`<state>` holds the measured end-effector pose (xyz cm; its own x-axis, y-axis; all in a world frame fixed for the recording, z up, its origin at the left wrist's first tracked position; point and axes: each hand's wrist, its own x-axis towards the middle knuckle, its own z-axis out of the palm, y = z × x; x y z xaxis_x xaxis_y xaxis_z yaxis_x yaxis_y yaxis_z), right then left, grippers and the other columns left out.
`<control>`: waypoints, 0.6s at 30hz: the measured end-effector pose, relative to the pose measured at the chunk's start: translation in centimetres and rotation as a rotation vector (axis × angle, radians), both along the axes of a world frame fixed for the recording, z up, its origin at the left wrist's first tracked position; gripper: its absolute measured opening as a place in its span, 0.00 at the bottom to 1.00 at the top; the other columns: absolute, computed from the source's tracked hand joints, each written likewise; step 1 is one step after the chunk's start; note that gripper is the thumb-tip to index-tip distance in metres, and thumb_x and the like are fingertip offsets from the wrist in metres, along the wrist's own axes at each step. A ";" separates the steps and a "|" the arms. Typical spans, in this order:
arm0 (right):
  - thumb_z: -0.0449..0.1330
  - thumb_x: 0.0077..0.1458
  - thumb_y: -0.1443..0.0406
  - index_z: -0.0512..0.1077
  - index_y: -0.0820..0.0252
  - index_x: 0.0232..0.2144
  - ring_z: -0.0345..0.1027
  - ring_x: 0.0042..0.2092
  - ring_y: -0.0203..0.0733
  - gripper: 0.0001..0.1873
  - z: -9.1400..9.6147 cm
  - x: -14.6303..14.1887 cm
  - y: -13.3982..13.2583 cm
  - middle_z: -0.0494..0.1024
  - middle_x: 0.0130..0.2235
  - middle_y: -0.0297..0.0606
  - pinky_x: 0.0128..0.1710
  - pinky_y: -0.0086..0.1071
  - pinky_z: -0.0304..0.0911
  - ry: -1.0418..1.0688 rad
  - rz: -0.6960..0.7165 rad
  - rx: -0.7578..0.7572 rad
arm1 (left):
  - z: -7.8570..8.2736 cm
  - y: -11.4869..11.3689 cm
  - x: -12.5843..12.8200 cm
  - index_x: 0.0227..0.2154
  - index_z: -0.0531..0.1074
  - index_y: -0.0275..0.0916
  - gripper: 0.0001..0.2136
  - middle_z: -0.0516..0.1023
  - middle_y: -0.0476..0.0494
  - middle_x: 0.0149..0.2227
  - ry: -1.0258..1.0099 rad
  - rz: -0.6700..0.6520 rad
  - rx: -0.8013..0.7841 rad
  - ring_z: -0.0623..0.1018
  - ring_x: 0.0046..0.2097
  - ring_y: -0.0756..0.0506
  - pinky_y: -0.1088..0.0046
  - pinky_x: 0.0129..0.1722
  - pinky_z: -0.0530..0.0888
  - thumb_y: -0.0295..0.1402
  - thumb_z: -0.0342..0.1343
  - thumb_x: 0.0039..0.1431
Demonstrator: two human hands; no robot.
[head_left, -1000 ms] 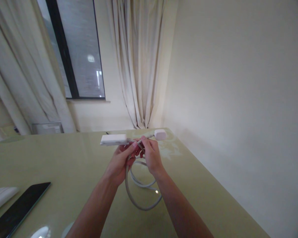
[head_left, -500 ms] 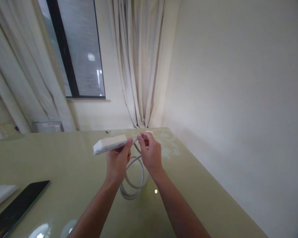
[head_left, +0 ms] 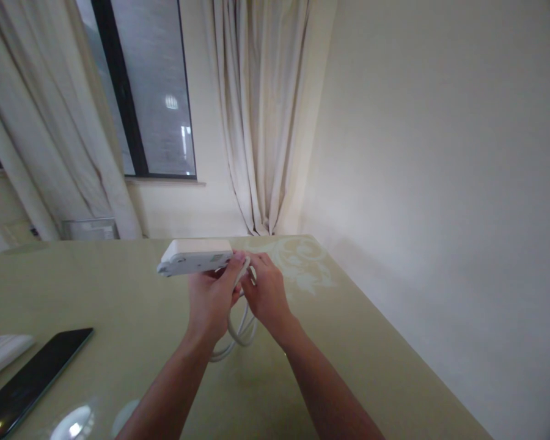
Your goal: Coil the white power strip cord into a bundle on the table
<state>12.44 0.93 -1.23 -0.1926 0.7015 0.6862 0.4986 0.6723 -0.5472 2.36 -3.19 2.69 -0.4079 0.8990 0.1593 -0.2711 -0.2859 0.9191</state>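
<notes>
My left hand (head_left: 209, 300) is closed around one end of a white power strip (head_left: 195, 256), holding it level above the table with its underside turned partly toward me. My right hand (head_left: 266, 296) is closed on the strip's white cable (head_left: 238, 327) right beside the strip's end. The cable hangs below both hands in a small tight loop just over the table. The plug is hidden.
A glossy yellow-green table (head_left: 119, 305) with a pale floral pattern at its far right corner. A black phone (head_left: 32, 379) and a white object (head_left: 2, 353) lie at the left near edge. A bare wall runs along the right; curtains and a window stand behind.
The cable loop has been drawn up much smaller and closer to my hands. The power strip has turned and shifted left. The white plug, seen by my right hand a second ago, is out of sight.
</notes>
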 end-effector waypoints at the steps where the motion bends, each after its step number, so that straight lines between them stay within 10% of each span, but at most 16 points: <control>1: 0.53 0.55 0.75 0.76 0.55 0.52 0.71 0.47 0.47 0.25 0.2 0.1 -0.1 0.77 0.45 0.42 0.51 0.38 0.66 0.004 0.045 -0.004 | 0.2 -0.1 -0.2 0.28 0.77 0.37 0.20 0.69 0.54 0.18 0.017 0.011 -0.002 0.63 0.17 0.55 0.81 0.13 0.56 0.49 0.73 0.44; 7: 0.52 0.50 0.78 0.75 0.57 0.32 0.71 0.38 0.42 0.16 1.5 0.8 -0.3 0.78 0.35 0.36 0.42 0.32 0.64 -0.035 0.242 -0.067 | 1.4 0.1 -3.6 0.30 0.77 0.37 0.18 0.69 0.55 0.19 0.062 -0.017 0.078 0.60 0.16 0.58 0.84 0.11 0.54 0.44 0.75 0.44; 18: 0.67 0.54 0.66 0.73 0.60 0.33 0.77 0.38 0.40 0.06 2.3 0.9 -2.2 0.83 0.37 0.37 0.39 0.30 0.70 0.153 0.649 -0.508 | 1.2 1.0 -7.2 0.31 0.76 0.35 0.12 0.58 0.61 0.14 -0.200 -0.485 -0.051 0.50 0.11 0.61 0.90 0.07 0.50 0.38 0.70 0.56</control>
<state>13.31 -1.27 1.10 -0.5952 0.7143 0.3680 -0.0071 0.4533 -0.8913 -4.83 -2.16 3.88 0.0394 0.9966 0.0723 -0.5330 -0.0403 0.8451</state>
